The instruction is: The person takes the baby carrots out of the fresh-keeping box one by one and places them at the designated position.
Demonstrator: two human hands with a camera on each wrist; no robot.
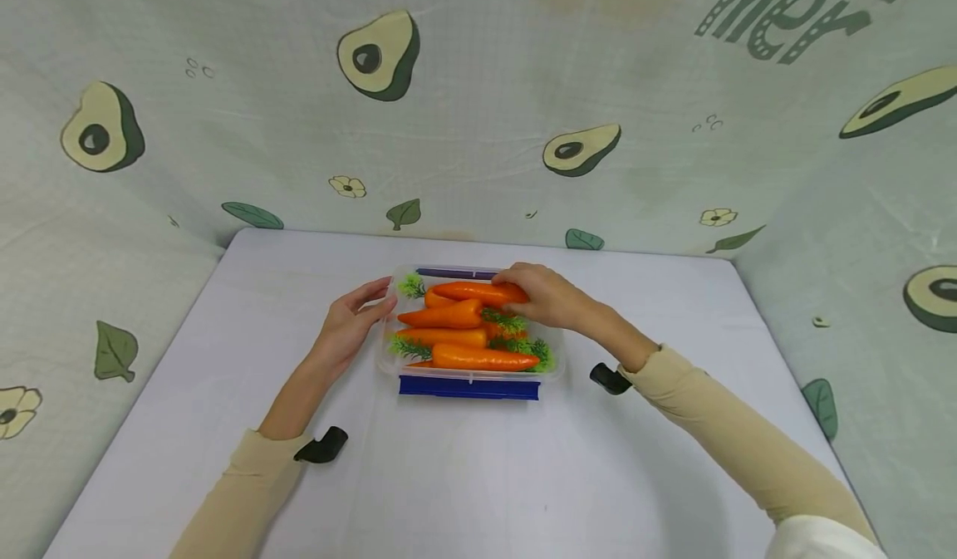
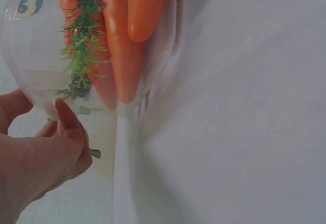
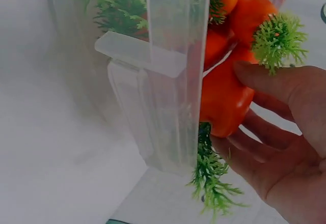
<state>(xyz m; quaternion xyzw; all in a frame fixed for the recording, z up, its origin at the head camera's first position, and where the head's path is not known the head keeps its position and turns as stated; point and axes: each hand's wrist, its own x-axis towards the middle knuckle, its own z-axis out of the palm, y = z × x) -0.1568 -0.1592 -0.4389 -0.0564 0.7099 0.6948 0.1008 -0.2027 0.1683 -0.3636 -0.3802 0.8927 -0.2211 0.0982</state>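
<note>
A clear plastic food container (image 1: 386,364) with blue side latches holds several orange toy carrots (image 1: 441,316) with green leafy tops. At its left side, my left hand (image 1: 351,318) holds the far corner. In the left wrist view, the thumb and fingers of that left hand (image 2: 48,150) pinch the clear wall. My right hand (image 1: 549,296) grips the thick end of the uppermost carrot (image 1: 474,293) at the far right of the container. From the right wrist, that carrot (image 3: 224,102) lies between thumb and fingers, above the rim.
The container stands on a white-covered table (image 1: 463,476). A cloth (image 1: 478,127) printed with avocados and leaves hangs behind the table and along both sides. Black wrist-worn devices (image 1: 323,445) show at both sleeves.
</note>
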